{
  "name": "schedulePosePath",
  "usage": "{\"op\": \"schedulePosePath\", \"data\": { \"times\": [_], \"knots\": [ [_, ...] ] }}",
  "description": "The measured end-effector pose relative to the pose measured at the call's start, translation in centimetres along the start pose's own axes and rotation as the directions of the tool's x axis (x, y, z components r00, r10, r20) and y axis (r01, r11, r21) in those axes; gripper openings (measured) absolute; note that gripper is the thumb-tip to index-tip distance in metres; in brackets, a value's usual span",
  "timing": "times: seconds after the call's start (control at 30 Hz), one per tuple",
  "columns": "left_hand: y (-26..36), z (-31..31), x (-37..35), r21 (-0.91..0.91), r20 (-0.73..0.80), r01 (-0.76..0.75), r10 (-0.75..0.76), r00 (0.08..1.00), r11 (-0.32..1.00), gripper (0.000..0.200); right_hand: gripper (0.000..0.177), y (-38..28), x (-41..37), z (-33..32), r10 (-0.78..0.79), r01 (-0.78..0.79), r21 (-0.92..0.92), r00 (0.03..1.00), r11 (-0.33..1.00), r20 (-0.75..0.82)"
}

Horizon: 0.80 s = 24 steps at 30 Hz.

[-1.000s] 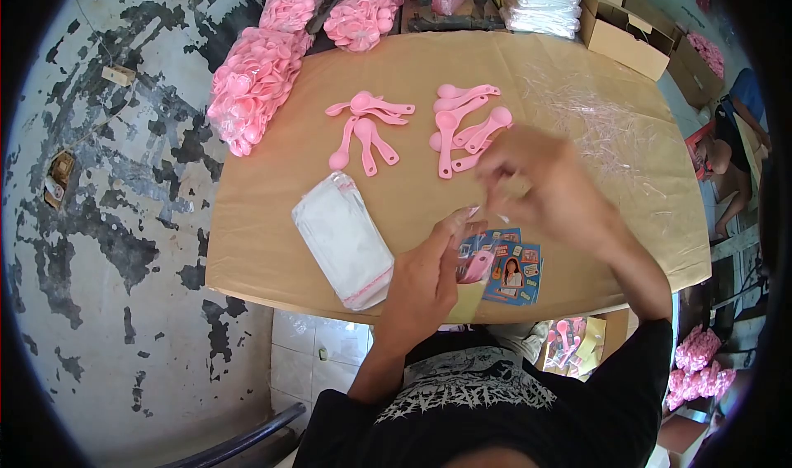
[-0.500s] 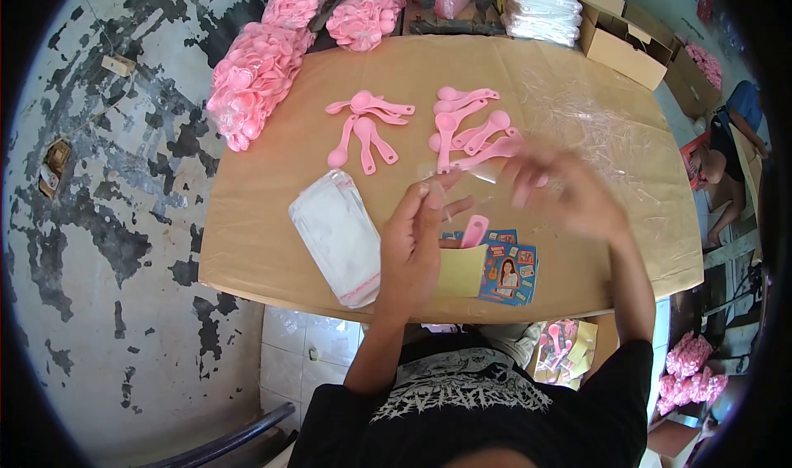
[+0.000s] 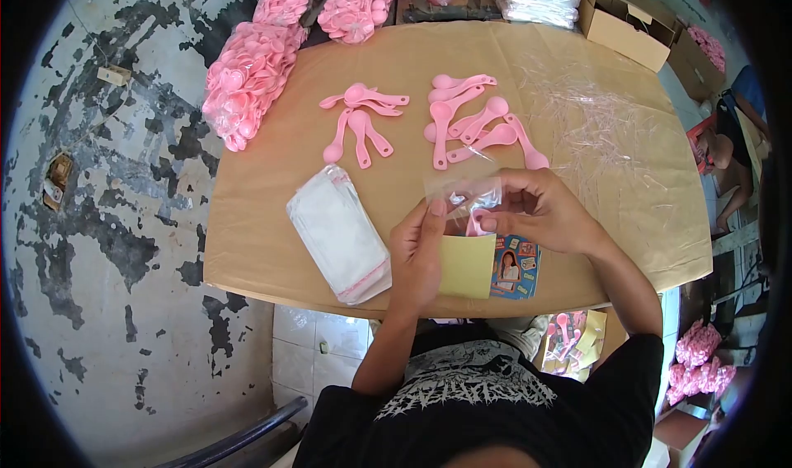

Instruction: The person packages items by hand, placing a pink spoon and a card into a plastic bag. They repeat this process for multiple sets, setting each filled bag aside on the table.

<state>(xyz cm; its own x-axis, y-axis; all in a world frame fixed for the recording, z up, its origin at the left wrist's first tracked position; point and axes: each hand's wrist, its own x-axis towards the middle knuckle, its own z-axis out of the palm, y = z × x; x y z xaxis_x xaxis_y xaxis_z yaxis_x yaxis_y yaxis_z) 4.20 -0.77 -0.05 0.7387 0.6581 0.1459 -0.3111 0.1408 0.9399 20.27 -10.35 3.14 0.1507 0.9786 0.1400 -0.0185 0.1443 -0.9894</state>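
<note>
A clear plastic bag [image 3: 464,189] is stretched between my two hands above the table's near side. My left hand [image 3: 418,249] pinches its left edge between thumb and fingers. From the right, my right hand [image 3: 549,212] closes on the bag, its thumb tip beside the handle of a pink measuring spoon [image 3: 476,223]. A plain yellow card [image 3: 467,266] sits just under that handle, overlapping blue printed cards [image 3: 517,268]. To the left of my left hand lies a stack of clear-and-white plastic bags [image 3: 337,233]. Past my hands are loose pink spoons [image 3: 442,134] in a group.
Another group of pink spoons [image 3: 359,122] lies farther left. Bulging bags of pink spoons [image 3: 252,80] line the back left edge. Thin plastic strips [image 3: 590,109] litter the right side. An open cardboard box [image 3: 627,35] stands at the back right. A person [image 3: 734,138] sits beyond.
My right hand has come down and left from its blurred position and closed on the bag beside my left hand. A spoon at the right group's edge now shows in full.
</note>
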Motion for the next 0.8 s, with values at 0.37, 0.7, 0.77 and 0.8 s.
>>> {"op": "schedulePosePath", "data": {
  "times": [0.37,0.7,0.77,0.8],
  "knots": [
    [1.1,-1.5,0.1,0.084,0.138,0.07,-0.081,0.987,0.994,0.025,0.016,-0.2,-0.1,-2.0,-0.076,0.069,-0.23,0.997,0.971,-0.019],
    [0.3,-2.1,0.3,0.242,0.197,-0.13,0.083,0.977,0.962,0.019,0.029,-0.5,0.2,-3.8,-0.272,0.349,-0.473,0.936,0.809,0.224],
    [0.4,-2.1,0.4,0.294,0.212,-0.145,0.084,0.974,0.945,0.018,0.028,-0.5,0.1,-3.8,-0.26,0.337,-0.472,0.939,0.815,0.224],
    [0.4,-2.1,0.3,0.277,0.205,-0.115,0.058,0.977,0.954,0.017,0.027,-0.4,0.1,-3.7,-0.261,0.337,-0.474,0.94,0.813,0.22]
  ]
}}
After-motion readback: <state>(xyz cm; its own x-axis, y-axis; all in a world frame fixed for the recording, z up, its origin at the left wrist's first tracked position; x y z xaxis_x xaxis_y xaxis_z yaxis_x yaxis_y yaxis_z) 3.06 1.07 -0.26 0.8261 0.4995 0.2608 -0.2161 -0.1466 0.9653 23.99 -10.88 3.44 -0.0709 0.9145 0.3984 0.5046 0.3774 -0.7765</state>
